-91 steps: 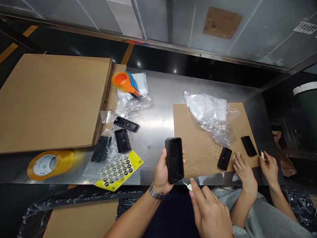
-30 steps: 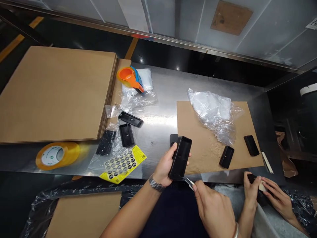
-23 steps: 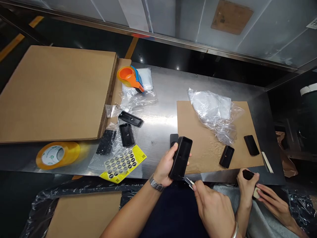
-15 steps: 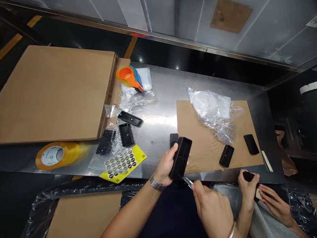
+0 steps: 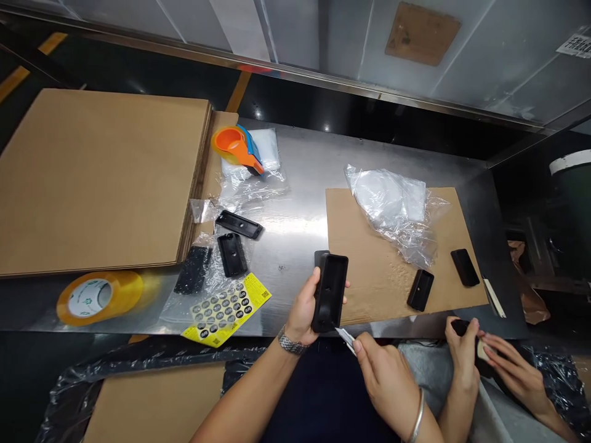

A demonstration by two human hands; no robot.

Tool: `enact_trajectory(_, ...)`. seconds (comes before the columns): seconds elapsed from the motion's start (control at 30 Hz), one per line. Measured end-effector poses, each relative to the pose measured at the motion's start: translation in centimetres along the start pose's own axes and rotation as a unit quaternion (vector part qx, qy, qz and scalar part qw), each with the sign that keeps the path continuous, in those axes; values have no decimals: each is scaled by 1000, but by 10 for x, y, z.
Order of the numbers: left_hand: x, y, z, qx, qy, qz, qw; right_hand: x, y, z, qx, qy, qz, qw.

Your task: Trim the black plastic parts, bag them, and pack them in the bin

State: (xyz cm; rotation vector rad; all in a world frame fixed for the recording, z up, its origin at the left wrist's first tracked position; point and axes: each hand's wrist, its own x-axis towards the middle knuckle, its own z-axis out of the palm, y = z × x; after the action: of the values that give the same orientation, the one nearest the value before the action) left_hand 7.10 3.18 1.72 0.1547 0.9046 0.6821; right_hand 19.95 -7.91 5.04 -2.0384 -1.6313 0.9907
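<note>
My left hand point(image 5: 302, 311), with a watch at the wrist, is wrapped round a black plastic case point(image 5: 331, 289) whose hollow side faces up. In my right hand point(image 5: 385, 369) is a utility knife point(image 5: 345, 339), its blade tip at the near end of the case. Whether the blade touches the rim I cannot tell. Behind the case, a dark flat piece point(image 5: 319, 261) shows only in part. More black cases lie to the left, one hollow tray point(image 5: 232, 254) and one longer tray point(image 5: 239, 224), beside a yellow sticker sheet point(image 5: 228, 311).
A cardboard stack point(image 5: 106, 178), tape roll point(image 5: 95, 297) and orange tape dispenser point(image 5: 236, 147) are at left. Plastic bags point(image 5: 392, 206) and two black cases lie on a cardboard sheet point(image 5: 364, 271). At right, a co-worker's hands point(image 5: 512, 369) hold a dark piece; a white-handled knife point(image 5: 495, 298) lies nearby.
The case in my left hand has turned more upright in view, showing more of its hollow. My right hand with the knife has shifted slightly left; the blade stays near the case's lower end.
</note>
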Motion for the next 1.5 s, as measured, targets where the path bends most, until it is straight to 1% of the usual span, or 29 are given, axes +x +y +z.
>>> enact_trajectory(0.03, 0, 1, 0, -14, -5, 6, 1000, 2, -2, -1, 59, -35, 29, 997)
enact_trajectory(0.1, 0, 2, 0, -35, -16, 17, 999, 3, -6, 0, 157, -94, 80, 980)
enact_trajectory(0.17, 0, 3, 1, -47, -23, 27, 998, 4, -8, 1, 211, -116, 114, 964)
enact_trajectory(0.3, 2, 3, 2, -70, -23, 34, 997, 3, -8, 4, 273, -90, 148, 946)
enact_trajectory(0.43, 4, 2, 3, -90, -12, 22, 996, 4, -10, 4, 272, -71, 123, 952)
enact_trajectory(0.57, 3, 2, 4, -109, 4, -8, 994, 4, -15, 6, 243, -30, 94, 965)
enact_trajectory(0.67, 2, 2, 6, -114, 8, -33, 993, 6, -19, 9, 218, 17, 48, 974)
enact_trajectory(0.73, 1, 2, 8, -114, 11, -38, 993, 8, -20, 11, 211, 44, 19, 976)
enact_trajectory(0.83, -1, 1, 11, -108, 15, -30, 994, 11, -22, 14, 203, 52, -16, 978)
enact_trajectory(0.93, -3, -1, 13, -105, 18, -15, 994, 11, -24, 16, 188, 37, -53, 980)
enact_trajectory(1.0, -3, -1, 14, -104, 22, -10, 994, 9, -23, 15, 168, 33, -56, 984)
enact_trajectory(1.13, -3, -1, 12, -118, 34, -15, 992, 1, -18, 9, 122, 68, -11, 990)
enact_trajectory(1.2, -3, 1, 11, -125, 36, -16, 991, -1, -15, 6, 84, 84, -15, 993)
enact_trajectory(1.3, -3, 2, 10, -129, 35, -13, 991, -4, -13, 1, -3, 74, -36, 997)
enact_trajectory(1.4, -4, 2, 11, -126, 30, 26, 991, -6, -15, -3, -97, 51, -48, 993)
enact_trajectory(1.5, -5, 1, 10, -115, 23, 59, 991, -9, -18, -5, -177, 61, -65, 980)
